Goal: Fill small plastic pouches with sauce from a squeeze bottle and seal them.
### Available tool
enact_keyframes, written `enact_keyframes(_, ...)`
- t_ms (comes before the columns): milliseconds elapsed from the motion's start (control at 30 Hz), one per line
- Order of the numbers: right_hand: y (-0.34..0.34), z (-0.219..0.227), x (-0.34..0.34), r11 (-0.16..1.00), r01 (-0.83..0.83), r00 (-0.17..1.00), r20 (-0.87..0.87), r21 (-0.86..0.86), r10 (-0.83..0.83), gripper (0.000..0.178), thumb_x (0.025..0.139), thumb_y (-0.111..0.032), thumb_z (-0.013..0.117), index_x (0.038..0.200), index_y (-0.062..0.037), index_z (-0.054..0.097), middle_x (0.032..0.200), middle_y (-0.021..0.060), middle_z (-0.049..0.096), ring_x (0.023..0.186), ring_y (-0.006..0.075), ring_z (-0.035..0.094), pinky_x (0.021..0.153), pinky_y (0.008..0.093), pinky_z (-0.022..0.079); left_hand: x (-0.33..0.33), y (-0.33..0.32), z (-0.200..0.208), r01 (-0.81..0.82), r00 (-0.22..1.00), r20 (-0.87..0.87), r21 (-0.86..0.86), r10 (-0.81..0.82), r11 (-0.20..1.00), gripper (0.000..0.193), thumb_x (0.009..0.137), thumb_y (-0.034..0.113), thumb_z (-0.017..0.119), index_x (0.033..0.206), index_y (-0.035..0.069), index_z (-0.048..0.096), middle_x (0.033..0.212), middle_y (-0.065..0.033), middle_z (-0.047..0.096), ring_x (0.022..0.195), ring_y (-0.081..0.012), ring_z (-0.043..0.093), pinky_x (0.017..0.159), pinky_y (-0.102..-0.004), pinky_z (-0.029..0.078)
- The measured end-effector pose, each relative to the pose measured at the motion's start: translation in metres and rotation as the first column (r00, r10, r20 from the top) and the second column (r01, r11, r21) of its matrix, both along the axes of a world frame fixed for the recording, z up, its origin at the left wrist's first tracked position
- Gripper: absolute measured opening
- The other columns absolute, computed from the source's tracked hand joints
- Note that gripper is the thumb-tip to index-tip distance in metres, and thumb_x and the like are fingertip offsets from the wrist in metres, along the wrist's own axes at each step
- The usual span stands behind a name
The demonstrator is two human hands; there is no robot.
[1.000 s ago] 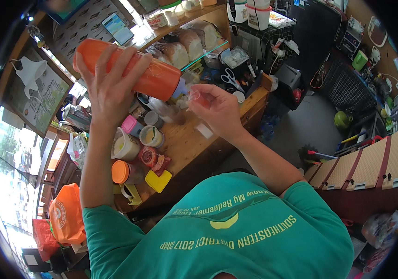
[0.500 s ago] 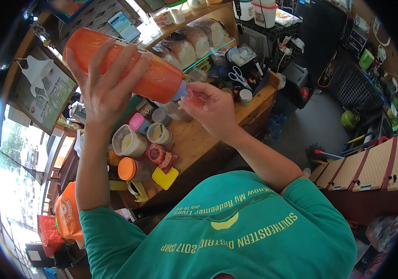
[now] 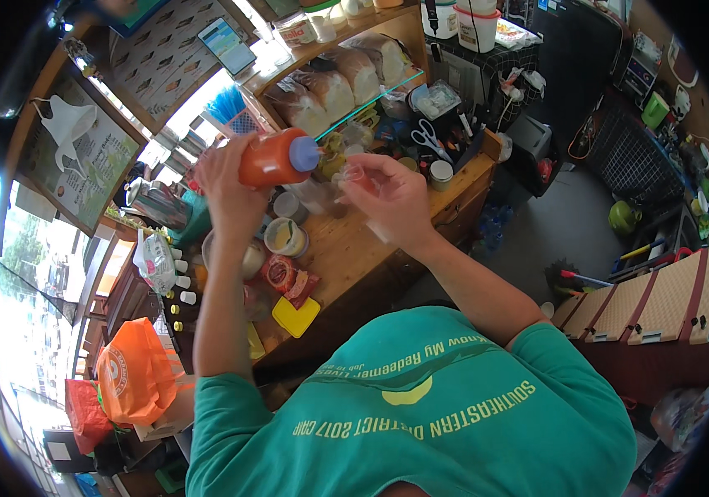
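Observation:
My left hand [image 3: 233, 182] is wrapped round a squeeze bottle [image 3: 271, 160] of orange-red sauce. The bottle lies nearly level, its pale blue nozzle cap pointing right. Just beyond the nozzle, my right hand [image 3: 397, 203] pinches a small clear plastic cup [image 3: 353, 176], slightly blurred; how much is in it I cannot tell. Nozzle and cup are a short gap apart. Below the hands on the wooden counter [image 3: 354, 248] stands a round tub [image 3: 286, 238] with pale contents. Beside it lie a red packet [image 3: 290, 280] and a yellow lid [image 3: 295, 316].
Bagged bread loaves [image 3: 334, 83] fill the shelf behind the bottle. Scissors [image 3: 429, 139] and a small lidded jar [image 3: 441, 174] sit toward the counter's right end. A phone [image 3: 227, 46] leans at the back. An orange bag [image 3: 133, 373] hangs at the left.
The bottle has swung down from a steep tilt to nearly level, and its nozzle has come away from the cup. My left hand has moved right and lower; my right hand has shifted slightly right.

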State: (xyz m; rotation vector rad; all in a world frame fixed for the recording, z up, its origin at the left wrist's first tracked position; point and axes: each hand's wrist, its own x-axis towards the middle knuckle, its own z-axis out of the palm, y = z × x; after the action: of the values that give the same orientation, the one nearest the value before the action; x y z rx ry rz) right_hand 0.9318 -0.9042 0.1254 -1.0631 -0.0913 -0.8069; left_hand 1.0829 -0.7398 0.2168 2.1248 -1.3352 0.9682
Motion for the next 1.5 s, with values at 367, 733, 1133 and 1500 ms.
enact_keyframes(367,-0.006,-0.026,-0.042,0.999,-0.047,0.971,-0.235,-0.006,0.045,0.033,0.091,0.001,0.071,0.123,0.0033,0.061,0.103,0.0059,0.066,0.093,0.0119,0.067,0.071,0.0298,0.065,0.005,0.001,-0.33,-0.379,0.325,-0.876,-0.467,-0.357,0.799,0.088,0.068,0.012,0.089,0.144,0.01,0.045,0.124,-0.0077,0.063,0.112,-0.0241,0.064,0.098,-0.0371,0.05)
enact_keyframes(733,-0.006,-0.032,-0.046,0.997,-0.067,0.982,-0.18,-0.032,0.06,0.033,0.094,-0.001,0.068,0.125,0.002,0.057,0.109,0.007,0.064,0.099,0.013,0.066,0.082,0.0321,0.063,-0.022,0.019,-0.362,-0.549,0.37,-0.926,-0.152,0.076,0.822,0.091,0.071,0.021,0.09,0.146,0.006,0.04,0.131,-0.0133,0.06,0.118,-0.0284,0.061,0.102,-0.0408,0.047)
enact_keyframes(1133,0.02,-0.005,-0.019,0.978,-0.165,0.977,-0.157,-0.128,0.145,0.035,0.096,0.003,0.063,0.129,0.0036,0.055,0.115,0.0091,0.064,0.109,0.0157,0.064,0.093,0.0322,0.059,-0.107,0.001,-0.082,-0.039,0.631,-0.724,-0.388,-0.278,0.921,0.019,0.087,0.012,0.075,0.1,-0.001,0.075,0.084,-0.0098,0.071,0.083,-0.0186,0.067,0.076,-0.0279,0.05)
enact_keyframes(1500,0.034,0.023,-0.025,0.947,-0.319,0.941,-0.112,0.031,0.32,0.026,0.098,-0.002,0.063,0.123,0.0053,0.063,0.111,0.0108,0.07,0.102,0.0154,0.067,0.094,0.029,0.055,-0.114,0.016,-0.041,-0.012,0.679,-0.662,-0.443,-0.318,0.896,0.012,0.09,0.003,0.073,0.1,-0.003,0.077,0.085,-0.0057,0.071,0.082,-0.0097,0.061,0.072,-0.024,0.048)
